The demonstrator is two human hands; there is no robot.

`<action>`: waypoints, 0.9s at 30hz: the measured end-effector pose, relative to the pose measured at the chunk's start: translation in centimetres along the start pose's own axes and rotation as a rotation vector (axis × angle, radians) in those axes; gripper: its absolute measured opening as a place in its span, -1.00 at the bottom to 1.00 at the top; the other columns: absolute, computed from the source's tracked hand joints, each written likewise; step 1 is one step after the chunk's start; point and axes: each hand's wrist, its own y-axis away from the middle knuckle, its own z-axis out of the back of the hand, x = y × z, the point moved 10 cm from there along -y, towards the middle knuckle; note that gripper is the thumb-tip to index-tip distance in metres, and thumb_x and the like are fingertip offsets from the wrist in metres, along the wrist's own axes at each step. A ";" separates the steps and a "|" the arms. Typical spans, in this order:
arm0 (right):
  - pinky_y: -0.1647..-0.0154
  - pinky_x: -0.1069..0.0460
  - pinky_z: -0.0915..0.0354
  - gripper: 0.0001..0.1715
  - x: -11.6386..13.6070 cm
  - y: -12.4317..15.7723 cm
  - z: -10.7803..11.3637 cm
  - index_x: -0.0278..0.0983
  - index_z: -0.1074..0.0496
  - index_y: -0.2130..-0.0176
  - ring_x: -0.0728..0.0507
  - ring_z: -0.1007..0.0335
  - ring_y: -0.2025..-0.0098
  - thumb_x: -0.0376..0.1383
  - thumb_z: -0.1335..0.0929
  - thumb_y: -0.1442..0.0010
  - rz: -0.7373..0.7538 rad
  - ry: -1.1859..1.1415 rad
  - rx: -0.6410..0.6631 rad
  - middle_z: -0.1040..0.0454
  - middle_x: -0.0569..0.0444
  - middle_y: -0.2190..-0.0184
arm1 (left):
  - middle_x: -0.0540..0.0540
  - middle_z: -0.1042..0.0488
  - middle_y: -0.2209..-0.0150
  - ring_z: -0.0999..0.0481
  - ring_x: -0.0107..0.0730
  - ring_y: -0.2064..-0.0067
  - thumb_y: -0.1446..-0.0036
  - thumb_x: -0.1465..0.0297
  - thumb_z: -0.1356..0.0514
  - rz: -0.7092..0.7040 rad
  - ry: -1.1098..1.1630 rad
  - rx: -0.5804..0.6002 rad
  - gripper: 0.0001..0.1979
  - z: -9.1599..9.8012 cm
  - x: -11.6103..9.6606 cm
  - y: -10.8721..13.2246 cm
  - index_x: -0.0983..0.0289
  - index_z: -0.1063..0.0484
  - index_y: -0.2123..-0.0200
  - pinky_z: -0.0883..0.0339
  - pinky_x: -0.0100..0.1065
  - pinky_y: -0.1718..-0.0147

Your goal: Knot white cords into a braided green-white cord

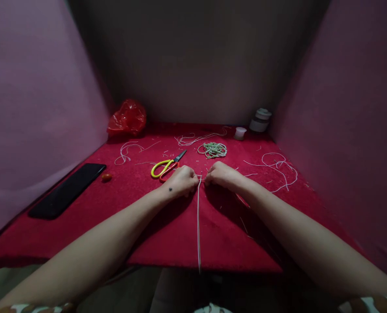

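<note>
Pale cords (pixel 198 226) run straight from between my two hands down over the front edge of the red cloth. My left hand (pixel 183 180) is closed in a pinch at the left of their upper end, on a thin cord end. Facing it across a small gap, my right hand (pixel 221 176) is also pinched, with a cord end at its fingers. The fingertips are partly hidden. Just beyond my left hand lie scissors (pixel 167 167) with one yellow and one red handle, the red one partly covered by the hand. A bundle of green and white braided cord (pixel 213 150) rests beyond my right hand.
Loose white cords (pixel 278 165) lie at the right, with others (pixel 125 152) at the left and back. A black phone (pixel 68 191), a small orange-red bead (pixel 106 177), a red plastic bag (pixel 128 118), a white spool (pixel 240 133) and a lidded jar (pixel 260 121) stand around. Pink side walls enclose the table.
</note>
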 end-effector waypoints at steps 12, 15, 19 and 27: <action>0.71 0.12 0.14 -0.73 -0.5 0.0 0.0 -0.31 -0.17 0.71 0.11 0.09 0.75 -0.32 -0.34 0.15 0.042 -0.099 0.068 -0.08 0.23 0.79 | -0.08 -0.18 0.84 -0.09 -0.59 0.84 -0.04 0.36 -0.09 0.130 0.072 0.076 -0.75 0.3 2.3 -0.5 0.33 -0.27 0.63 0.03 -0.51 0.80; 0.71 0.12 0.14 -0.73 -1.6 0.5 0.9 -0.31 -0.17 0.71 0.11 0.09 0.75 -0.32 -0.34 0.15 0.040 -0.127 0.061 -0.07 0.23 0.79 | -0.08 -0.18 0.84 -0.10 -0.57 0.83 0.00 0.36 -0.12 0.162 0.092 0.087 -0.76 0.8 3.5 -0.6 0.31 -0.24 0.65 0.02 -0.51 0.81; 0.71 0.11 0.15 -0.77 -3.3 1.1 1.6 -0.31 -0.21 0.69 0.10 0.11 0.74 -0.29 -0.33 0.14 0.015 -0.184 0.055 -0.06 0.24 0.78 | -0.07 -0.18 0.83 -0.09 -0.56 0.83 0.02 0.37 -0.12 0.150 0.144 0.159 -0.76 1.2 4.3 -0.5 0.29 -0.21 0.67 0.04 -0.49 0.83; 0.70 0.12 0.14 -0.80 -3.0 1.2 1.2 -0.32 -0.22 0.68 0.12 0.08 0.72 -0.33 -0.34 0.17 0.028 -0.203 -0.019 -0.08 0.24 0.77 | -0.07 -0.26 0.72 -0.17 -0.59 0.76 0.03 0.36 -0.18 -0.011 0.458 0.243 -0.84 1.8 2.6 0.2 0.29 -0.28 0.55 -0.01 -0.53 0.82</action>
